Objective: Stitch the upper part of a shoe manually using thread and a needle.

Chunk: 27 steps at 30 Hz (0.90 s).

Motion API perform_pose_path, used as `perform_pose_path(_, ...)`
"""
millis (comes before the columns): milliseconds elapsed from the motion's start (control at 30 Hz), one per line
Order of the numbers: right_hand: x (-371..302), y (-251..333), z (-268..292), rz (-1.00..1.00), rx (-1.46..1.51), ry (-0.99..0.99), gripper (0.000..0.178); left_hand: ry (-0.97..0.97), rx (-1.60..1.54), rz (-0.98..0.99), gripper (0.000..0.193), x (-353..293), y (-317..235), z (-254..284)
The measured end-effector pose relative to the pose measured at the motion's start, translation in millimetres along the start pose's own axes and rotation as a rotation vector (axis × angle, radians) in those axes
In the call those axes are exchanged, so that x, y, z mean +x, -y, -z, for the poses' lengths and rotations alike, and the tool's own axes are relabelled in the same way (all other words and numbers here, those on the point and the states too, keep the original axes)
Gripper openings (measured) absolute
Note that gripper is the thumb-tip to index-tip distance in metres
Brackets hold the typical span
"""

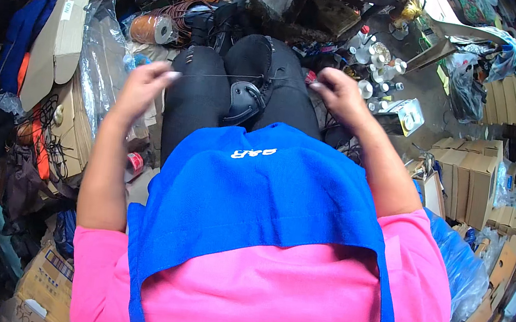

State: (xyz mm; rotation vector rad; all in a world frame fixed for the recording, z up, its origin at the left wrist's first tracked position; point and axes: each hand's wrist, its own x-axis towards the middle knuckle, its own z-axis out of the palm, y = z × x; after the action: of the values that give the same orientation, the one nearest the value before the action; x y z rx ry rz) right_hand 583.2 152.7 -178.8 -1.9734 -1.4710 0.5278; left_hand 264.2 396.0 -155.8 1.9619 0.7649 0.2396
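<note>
Between my thighs sits a black shoe [244, 100], its lace holes turned up. A thin dark thread [210, 76] stretches from it across my lap to both sides. Out to the left, my left hand [143, 86] pinches one end of the thread, fingers closed. On the other side my right hand [343, 97] is closed in a pinch on the thread's other end, thumb and forefinger together. Whether a needle is on either end is too small to make out. Both hands are apart from the shoe.
Clear bottles [379, 63] stand ahead on the right beside a metal can [408, 117]. Orange twine on a spool [152, 29] lies ahead left. Cardboard [60, 40] leans on the left, a red can [134, 165] lies by my left arm, and boxes [468, 177] sit right.
</note>
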Motion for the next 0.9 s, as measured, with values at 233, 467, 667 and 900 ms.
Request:
perform_pose_path(233, -45, -109, 42, -0.242, -0.18, -0.084, 0.024, -0.267, -0.11, 0.34, 0.019, -44, 89, 91)
perform_pose_path(467, 21, 9, 23, -0.099, 0.218, 0.107, 0.021, -0.053, 0.337, -0.469, 0.049, 41, -84, -58)
perform_pose_path(667, 51, 27, -1, 0.072, 0.19, 0.208, 0.011, 0.28, 0.487, -0.284, 0.037, 92, -89, -83)
perform_pose_path(900, 61, 22, -6, 0.183, 0.163, 0.263, 0.012, 0.496, 0.109, -0.211, 0.026, 108, -67, -82)
